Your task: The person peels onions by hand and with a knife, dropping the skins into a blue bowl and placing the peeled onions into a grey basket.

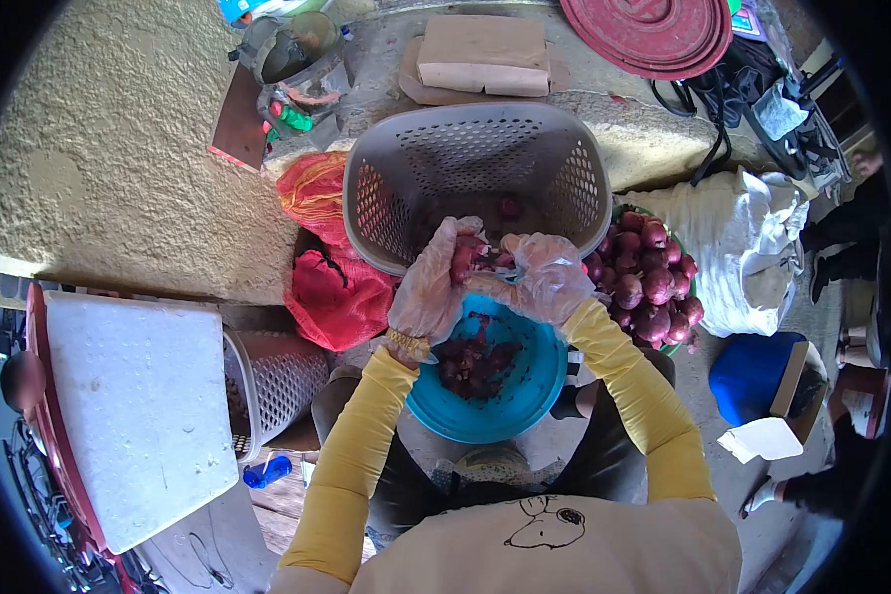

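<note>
Two hands in clear plastic gloves work close together, the L hand [431,287] & R hand [546,277] facing each other w/ a narrow gap btwn. L fingers are curled round a red onion [461,264], gripping it on the side toward the R hand; R fingers bend in toward it, but can't tell if they pinch anything, as the bits btwn the hands are too small & blurred. Just under the hands, nearer the body, is a blue basin [485,424] w/ dark red onion skins [475,368] in it. Just beyond the hands stands a grey-brown plastic basket [475,148], holes all round, w/ a loose onion [509,207] on its floor. Close by the R hand, on its outer side, a pile of whole onions [655,284] fills a green bowl [672,349]; past that, farther out from the same hand, lies a white sack [747,238]. On the outer side of the L hand, a red mesh bag [337,297] sits near. L wrist has a gold-coloured watch [406,344]; yellow sleeves [643,396] cover both forearms. Well beyond the hands: a cardboard box [482,54], &, off to the R, a round red lid [648,35].
</note>
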Tool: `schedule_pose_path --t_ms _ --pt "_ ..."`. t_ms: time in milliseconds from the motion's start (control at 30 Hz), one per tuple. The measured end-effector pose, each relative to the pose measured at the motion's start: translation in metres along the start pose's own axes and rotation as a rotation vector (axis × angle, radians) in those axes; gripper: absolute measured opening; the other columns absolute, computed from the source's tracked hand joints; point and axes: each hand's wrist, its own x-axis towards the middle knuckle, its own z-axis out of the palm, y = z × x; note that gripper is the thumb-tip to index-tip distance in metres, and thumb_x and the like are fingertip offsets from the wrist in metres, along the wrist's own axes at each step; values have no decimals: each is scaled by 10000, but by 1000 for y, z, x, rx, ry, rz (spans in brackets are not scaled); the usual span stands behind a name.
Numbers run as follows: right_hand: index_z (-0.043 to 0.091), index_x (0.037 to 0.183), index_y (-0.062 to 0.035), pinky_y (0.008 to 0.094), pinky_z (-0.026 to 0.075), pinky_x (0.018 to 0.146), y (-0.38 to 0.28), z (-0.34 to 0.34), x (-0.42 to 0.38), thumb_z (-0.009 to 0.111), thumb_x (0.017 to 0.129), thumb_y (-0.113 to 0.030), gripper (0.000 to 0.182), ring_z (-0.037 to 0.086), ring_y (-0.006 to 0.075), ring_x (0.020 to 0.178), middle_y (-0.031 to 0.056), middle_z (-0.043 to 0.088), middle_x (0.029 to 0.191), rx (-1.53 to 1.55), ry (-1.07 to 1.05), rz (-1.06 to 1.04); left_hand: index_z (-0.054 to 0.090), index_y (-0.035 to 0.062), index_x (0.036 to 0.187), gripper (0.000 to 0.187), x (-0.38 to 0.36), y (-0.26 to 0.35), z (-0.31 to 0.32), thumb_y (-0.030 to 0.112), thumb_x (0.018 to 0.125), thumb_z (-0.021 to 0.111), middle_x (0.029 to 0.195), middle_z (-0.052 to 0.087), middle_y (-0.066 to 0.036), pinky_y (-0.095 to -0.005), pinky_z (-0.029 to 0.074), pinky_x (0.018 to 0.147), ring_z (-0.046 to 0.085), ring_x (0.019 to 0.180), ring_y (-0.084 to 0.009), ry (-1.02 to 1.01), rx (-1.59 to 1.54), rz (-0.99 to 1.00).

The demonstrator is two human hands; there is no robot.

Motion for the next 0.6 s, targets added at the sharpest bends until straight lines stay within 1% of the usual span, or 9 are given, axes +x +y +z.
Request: schedule_pose_path --t_ms 100,167,300,367,400,467,500,567,600 --pt "692 964 -46 499 551 768 -5 -4 3 628 881 -757 718 704 401 865 178 713 860 29 -31 37 592 -35 1336 526 3 1 -5 429 1093 550 1145 683 -133 -376 586 919 692 1028 -269 -57 10 17" --pt "705 940 -53 494 551 767 -6 -3 3 618 922 -708 661 704 399 859 180 713 854 24 -36 38 622 27 1327 473 0 3 -1 434 1091 573 1077 627 -35 -284 487 900 547 955 -131 -83 55 -11" --pt "712 955 -60 498 551 754 0 1 1 615 953 -656 604 700 405 844 187 709 837 65 32 -30 616 52 1338 454 -1 4 1 430 1090 579 1070 616 -29 -271 483 875 525 920 -127 -84 105 14" --pt "718 977 -76 509 552 730 4 3 0 628 962 -616 548 695 414 814 189 706 819 218 7 -41 615 73 1336 433 1 -1 -7 426 1086 588 1072 616 -28 -265 494 851 525 903 -125 -58 675 271" --pt "718 977 -76 509 552 730 4 5 0 628 962 -616 548 695 414 814 189 706 819 219 6 -40 615 73 1336 433 -1 1 -4 426 1086 588 1072 616 -28 -265 494 851 525 903 -125 -57 675 269" --pt "730 996 -91 520 551 707 7 8 2 643 961 -593 511 692 420 789 183 706 809 237 11 -81 605 55 1332 448 -3 8 3 426 1082 595 1097 624 -45 -276 527 829 560 903 -138 -35 76 -41" --pt "730 996 -91 520 551 707 8 9 2 643 961 -593 511 692 420 789 183 706 809 236 10 -82 605 55 1332 448 -2 7 1 426 1082 595 1097 624 -45 -276 527 829 560 903 -138 -35 76 -40" --pt "729 1058 -108 527 550 701 10 9 1 647 961 -582 490 697 419 789 179 713 820 260 -15 -135 563 -15 1373 534 0 6 -4 431 1080 580 1248 630 -132 -402 545 1031 646 1166 -266 -63 43 -25" --pt "729 1058 -108 527 550 701 7 6 2 647 961 -582 490 697 419 789 179 713 820 259 -14 -137 563 -15 1373 534 0 7 -3 431 1080 580 1248 630 -132 -402 545 1031 646 1166 -266 -63 43 -23"
